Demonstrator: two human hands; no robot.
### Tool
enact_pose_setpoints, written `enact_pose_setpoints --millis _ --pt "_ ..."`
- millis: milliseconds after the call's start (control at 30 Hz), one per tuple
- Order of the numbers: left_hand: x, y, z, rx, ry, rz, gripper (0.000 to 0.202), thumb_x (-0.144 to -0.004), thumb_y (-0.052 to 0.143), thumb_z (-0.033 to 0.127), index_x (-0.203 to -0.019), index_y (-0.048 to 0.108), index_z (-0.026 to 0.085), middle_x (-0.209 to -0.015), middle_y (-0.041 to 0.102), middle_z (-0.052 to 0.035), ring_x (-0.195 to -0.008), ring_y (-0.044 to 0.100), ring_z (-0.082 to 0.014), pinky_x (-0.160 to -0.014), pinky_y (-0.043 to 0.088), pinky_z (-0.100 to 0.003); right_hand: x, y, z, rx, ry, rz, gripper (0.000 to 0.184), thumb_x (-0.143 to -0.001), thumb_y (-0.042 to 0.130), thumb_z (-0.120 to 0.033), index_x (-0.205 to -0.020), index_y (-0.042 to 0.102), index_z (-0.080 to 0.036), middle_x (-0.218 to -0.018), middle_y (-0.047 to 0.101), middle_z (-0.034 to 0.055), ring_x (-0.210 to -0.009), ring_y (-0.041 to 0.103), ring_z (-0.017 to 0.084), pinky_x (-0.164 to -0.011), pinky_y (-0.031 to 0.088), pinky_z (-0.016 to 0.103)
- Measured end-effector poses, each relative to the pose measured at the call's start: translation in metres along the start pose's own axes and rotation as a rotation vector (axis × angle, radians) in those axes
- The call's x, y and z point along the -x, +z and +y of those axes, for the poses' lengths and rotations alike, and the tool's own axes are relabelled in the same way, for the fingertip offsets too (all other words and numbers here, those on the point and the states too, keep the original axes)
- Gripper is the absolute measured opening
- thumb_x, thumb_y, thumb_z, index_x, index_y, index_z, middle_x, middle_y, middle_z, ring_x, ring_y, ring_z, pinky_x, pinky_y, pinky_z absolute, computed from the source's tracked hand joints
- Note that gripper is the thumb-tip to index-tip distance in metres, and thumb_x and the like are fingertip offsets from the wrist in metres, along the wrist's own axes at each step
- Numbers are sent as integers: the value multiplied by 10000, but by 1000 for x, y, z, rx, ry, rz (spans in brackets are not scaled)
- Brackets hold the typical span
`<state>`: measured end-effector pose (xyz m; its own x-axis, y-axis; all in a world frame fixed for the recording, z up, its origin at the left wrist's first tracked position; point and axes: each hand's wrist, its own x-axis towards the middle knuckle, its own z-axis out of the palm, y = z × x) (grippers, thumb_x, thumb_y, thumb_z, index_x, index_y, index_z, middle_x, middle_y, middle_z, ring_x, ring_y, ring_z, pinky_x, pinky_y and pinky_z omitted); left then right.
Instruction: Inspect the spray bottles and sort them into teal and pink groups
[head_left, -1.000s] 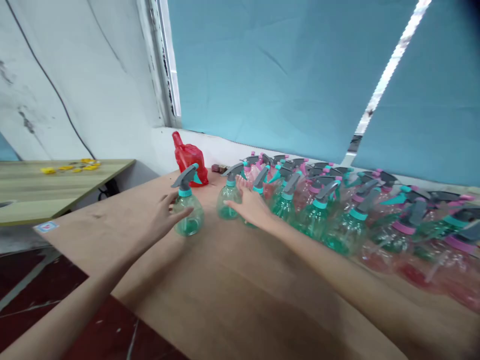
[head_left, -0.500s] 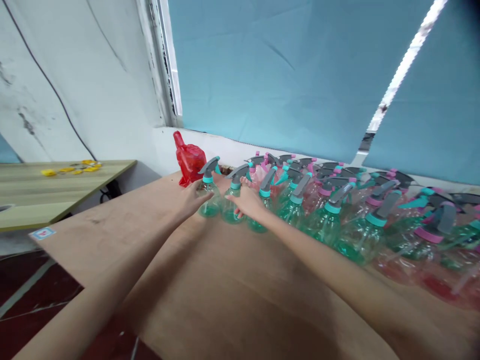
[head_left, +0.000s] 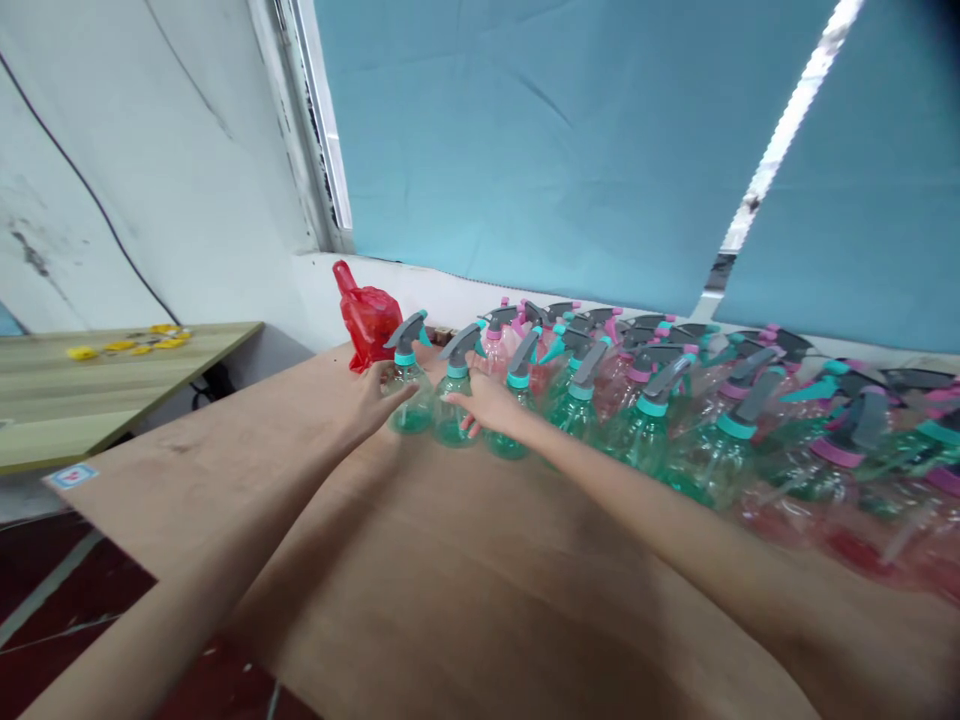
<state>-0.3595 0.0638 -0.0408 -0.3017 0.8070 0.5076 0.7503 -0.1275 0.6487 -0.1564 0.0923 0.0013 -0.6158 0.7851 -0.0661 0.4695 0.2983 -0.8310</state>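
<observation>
Clear spray bottles with green bases, teal collars and grey trigger heads stand upright in a front row. At the left end, my left hand [head_left: 376, 402] is against the side of the first green spray bottle [head_left: 412, 412]. Its thumb stretches across the bottle's front, apart from the fingers, which are partly hidden. My right hand [head_left: 491, 402] is between the second green spray bottle [head_left: 452, 428] and the third green spray bottle [head_left: 510, 444]. Its thumb points left over the second bottle, and the fingertips show below, apart from the thumb.
Several pink-collared spray bottles [head_left: 836, 455] are packed among the green ones to the right. A red plastic bag [head_left: 371, 320] sits by the wall. Left of the brown tabletop [head_left: 420, 560] stands another table [head_left: 187, 370] with yellow pieces [head_left: 154, 340].
The view has shifted slightly, so the scene appears a little further left. Both hands stay beside the same bottles, which keep nearly the same places on the table.
</observation>
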Motion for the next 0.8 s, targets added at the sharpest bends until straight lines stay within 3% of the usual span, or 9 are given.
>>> enact_pose_setpoints --millis 100,167,233,300,400,500,567,700,800 --pt "2 0 5 -19 -2 30 325 -880 566 301 -1172 528 162 -1179 565 -92 -995 589 -229 -829 508 -435 4 -1 2 44 -65 8 413 -885 555 -355 -1238 476 -155 -1065 615 97 -771 639 181 -644 546 344" --pt "6 -3 12 -29 -7 53 405 -835 616 356 -1185 517 178 -1199 550 -108 -1067 552 -267 -894 466 -469 10 -2 3 81 -121 18 545 -859 575 -400 -1306 401 -140 -978 649 113 -609 635 165 -519 535 304" --pt "15 -9 24 -36 -11 80 497 -791 632 447 -1201 501 197 -1224 522 -129 -1165 475 -324 -968 386 -520 19 -3 5 123 -177 25 619 -840 587 -423 -1339 363 -136 -937 666 123 -550 631 168 -486 526 303" --pt "30 -17 39 -34 11 100 483 -832 534 505 -1209 495 205 -1232 505 -130 -1225 415 -347 -1004 326 -551 34 -4 7 165 -234 36 624 -835 584 -429 -1347 366 -145 -964 668 135 -626 659 199 -559 541 331" --pt "63 -23 67 -2 93 137 448 -867 449 504 -1197 489 204 -1269 465 -120 -1226 424 -316 -1006 357 -496 66 -6 11 220 -331 65 613 -830 587 -430 -1343 383 -163 -1162 606 163 -975 626 277 -799 512 399" --pt "99 -21 99 38 200 61 458 -800 534 515 -1166 504 242 -1228 524 -72 -1196 467 -289 -994 402 -452 104 -9 17 260 -390 75 531 -820 608 -392 -1279 459 -170 -1240 570 147 -1111 550 300 -901 451 430" --pt "118 -16 122 80 224 -90 535 -779 580 490 -1239 447 252 -1255 531 -80 -1166 501 -299 -995 397 -497 129 -12 21 274 -421 92 483 -816 616 -391 -1239 489 -195 -1230 580 113 -1100 555 281 -898 448 413" --pt "137 -1 167 239 151 -308 557 -791 605 428 -1286 393 283 -1254 555 -69 -1142 531 -281 -951 450 -465 174 -17 32 311 -477 102 436 -801 616 -467 -1146 545 -211 -1051 654 71 -884 631 235 -728 499 349" --pt "141 13 194 269 159 -324 473 -785 611 381 -1210 462 237 -1179 597 -66 -1084 570 -274 -931 467 -443 200 -23 40 336 -422 119 445 -780 609 -530 -1075 566 -200 -911 675 58 -761 639 222 -653 495 335"
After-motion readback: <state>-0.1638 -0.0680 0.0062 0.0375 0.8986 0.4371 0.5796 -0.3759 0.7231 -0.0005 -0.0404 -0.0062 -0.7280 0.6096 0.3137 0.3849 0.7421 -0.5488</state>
